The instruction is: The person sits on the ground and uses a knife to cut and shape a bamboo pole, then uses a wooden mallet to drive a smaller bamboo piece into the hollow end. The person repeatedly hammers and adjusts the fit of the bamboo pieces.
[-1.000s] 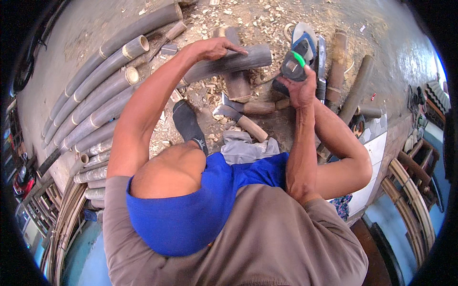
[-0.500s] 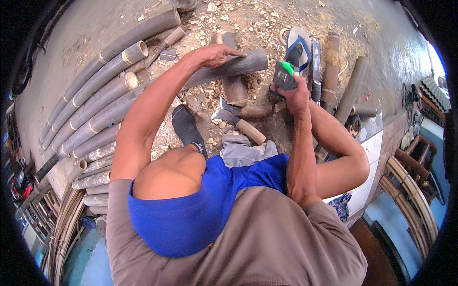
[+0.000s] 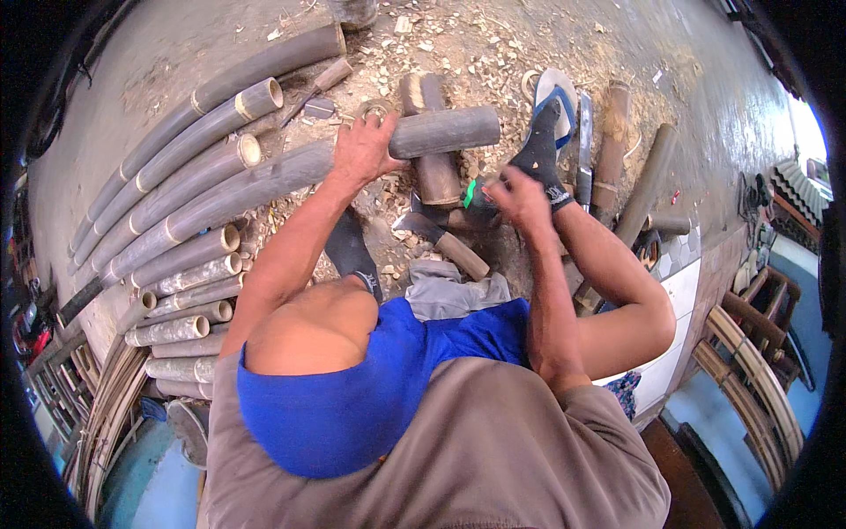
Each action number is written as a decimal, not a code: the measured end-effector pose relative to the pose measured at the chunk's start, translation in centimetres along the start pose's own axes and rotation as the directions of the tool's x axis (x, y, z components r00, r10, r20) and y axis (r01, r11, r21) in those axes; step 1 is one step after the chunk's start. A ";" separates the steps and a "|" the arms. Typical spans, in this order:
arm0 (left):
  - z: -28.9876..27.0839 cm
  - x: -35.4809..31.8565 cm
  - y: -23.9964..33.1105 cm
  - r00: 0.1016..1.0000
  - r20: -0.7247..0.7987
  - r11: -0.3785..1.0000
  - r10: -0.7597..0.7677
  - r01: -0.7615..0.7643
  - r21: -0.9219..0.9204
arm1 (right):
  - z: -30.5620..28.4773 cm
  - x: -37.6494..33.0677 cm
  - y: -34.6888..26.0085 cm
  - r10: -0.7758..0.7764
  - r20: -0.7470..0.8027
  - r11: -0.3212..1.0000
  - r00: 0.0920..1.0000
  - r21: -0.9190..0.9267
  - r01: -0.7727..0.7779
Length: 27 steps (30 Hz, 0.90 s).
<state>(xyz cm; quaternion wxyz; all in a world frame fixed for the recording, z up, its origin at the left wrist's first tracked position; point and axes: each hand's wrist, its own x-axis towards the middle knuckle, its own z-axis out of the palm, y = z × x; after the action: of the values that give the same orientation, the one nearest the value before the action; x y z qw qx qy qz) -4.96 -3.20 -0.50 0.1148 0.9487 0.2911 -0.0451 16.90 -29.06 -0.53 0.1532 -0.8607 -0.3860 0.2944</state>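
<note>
Upper centre of the frame: left hand (image 3: 366,148) wraps the bamboo section (image 3: 445,130), which juts rightward over the littered ground; right hand (image 3: 520,196), just below-right, grips a green-handled tool (image 3: 474,196)

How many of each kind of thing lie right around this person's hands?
Short bamboo section under the left hand: 1
Green-and-black tool in the right hand: 1
Hatchet: 1
Sandal: 1
Long blade: 1
Total: 5
</note>
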 end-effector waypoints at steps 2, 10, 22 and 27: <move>-0.1 -0.1 0.1 1.000 0.011 1.000 -0.003 0.004 -0.013 | -3.0 1.9 2.1 0.056 -0.323 0.992 0.945 -0.087 -0.088; -1.5 0.3 0.6 0.998 0.061 0.997 0.001 0.003 -0.074 | -6.2 5.6 17.2 0.418 -0.216 0.848 0.883 -0.256 -0.464; -1.2 1.3 0.3 0.985 0.153 0.984 -0.085 0.107 -0.145 | -11.0 -0.8 0.6 -0.015 -0.478 0.971 0.878 -0.217 -0.102; -2.6 2.6 1.3 0.951 0.275 0.969 -0.141 0.190 -0.160 | -2.5 -9.2 -8.1 -0.137 -0.376 0.940 0.916 0.242 0.240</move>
<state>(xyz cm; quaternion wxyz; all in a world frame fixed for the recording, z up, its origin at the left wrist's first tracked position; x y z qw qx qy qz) -2.08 -2.19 1.89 0.2355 0.8917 0.3552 -0.1522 8.94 -30.82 8.94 0.3698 -0.8268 -0.3879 0.1706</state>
